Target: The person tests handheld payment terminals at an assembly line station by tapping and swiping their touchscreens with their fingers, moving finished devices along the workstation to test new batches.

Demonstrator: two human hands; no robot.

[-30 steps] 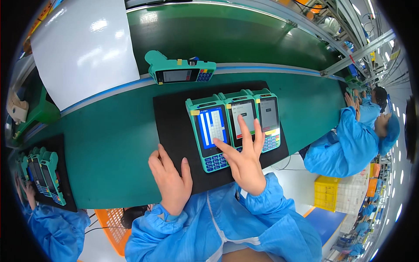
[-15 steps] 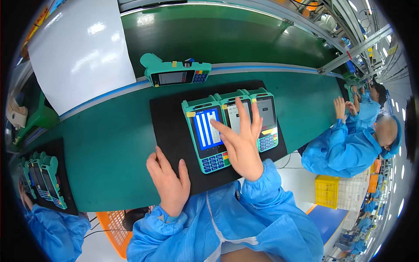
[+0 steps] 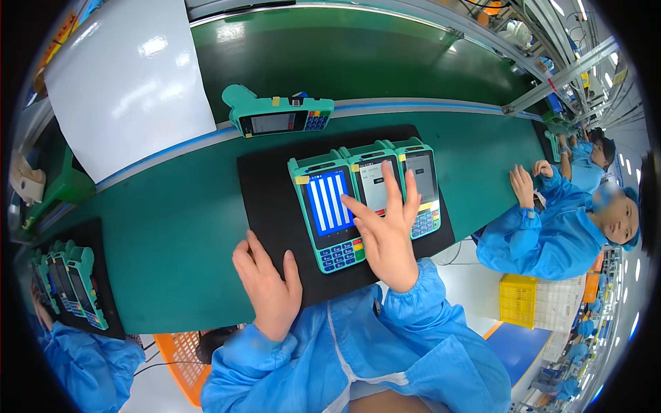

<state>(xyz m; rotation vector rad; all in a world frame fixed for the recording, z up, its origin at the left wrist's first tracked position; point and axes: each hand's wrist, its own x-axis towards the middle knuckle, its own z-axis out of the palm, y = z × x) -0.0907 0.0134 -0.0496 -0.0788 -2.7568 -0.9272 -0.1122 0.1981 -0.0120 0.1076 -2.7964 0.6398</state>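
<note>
Three teal card payment terminals stand side by side on a black mat (image 3: 268, 186). The left terminal (image 3: 329, 206) shows a blue screen with white vertical stripes. Over its right edge reaches my right hand (image 3: 391, 241), fingers spread, a fingertip at the screen's edge; whether it touches I cannot tell. That hand partly covers the middle terminal (image 3: 368, 180), which has a pale screen. The right terminal (image 3: 418, 179) has a greyish screen, and its keypad is partly behind my fingers. Left of them, my left hand (image 3: 272, 289) rests on the mat's near edge, open and holding nothing.
A fourth terminal (image 3: 279, 117) lies at the table's far edge. A white sheet (image 3: 131, 69) stands at the back left. More terminals (image 3: 72, 286) sit on another mat at far left, beside a person's sleeve. Co-workers in blue (image 3: 544, 227) sit at right, near a yellow crate (image 3: 516, 301).
The last screen column, partly filled before, is now a full white stripe. My right hand has shifted slightly right and down. My left hand stays put.
</note>
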